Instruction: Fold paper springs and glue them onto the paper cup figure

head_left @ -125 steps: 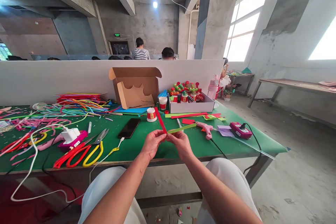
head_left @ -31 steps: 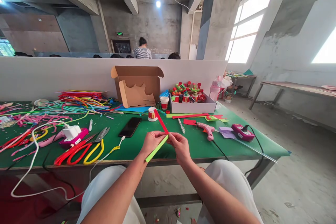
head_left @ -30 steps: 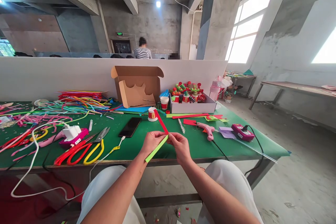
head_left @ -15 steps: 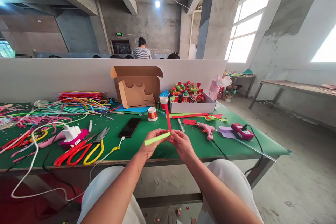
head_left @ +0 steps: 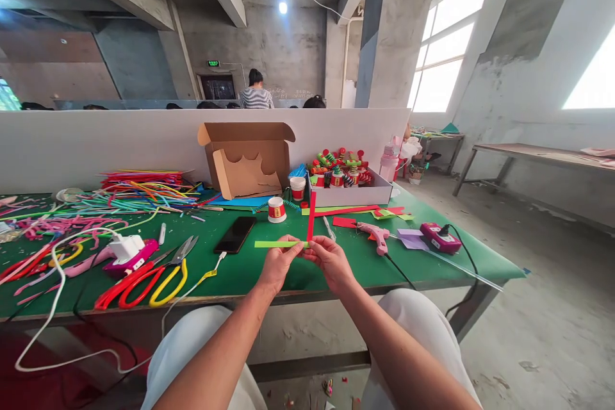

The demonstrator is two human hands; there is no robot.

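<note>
Between my two hands, a green paper strip (head_left: pixel 269 245) and a red paper strip (head_left: pixel 312 216) meet at a right angle. The green one points left and the red one stands up, away from me. My left hand (head_left: pixel 279 264) pinches the green strip near the joint. At the corner where both strips meet, my right hand (head_left: pixel 330 260) is closed with thumb and fingers. A decorated paper cup (head_left: pixel 277 209) with pipe-cleaner arms stands just beyond. Right of my hands lie a pink glue gun (head_left: pixel 377 237) and a white pen-like tool (head_left: pixel 329 229).
A white box (head_left: pixel 355 196) of finished cup figures stands at the back, beside a cardboard box (head_left: pixel 247 163). Scissors (head_left: pixel 175 269), a phone (head_left: pixel 235 234) and many pipe cleaners (head_left: pixel 148 192) lie to the left. A purple power block (head_left: pixel 439 238) with its cable sits right.
The green strip has turned from slanting to nearly level, and the red strip now leans slightly right instead of left. Both hands keep their pinch; the view has shifted slightly.
</note>
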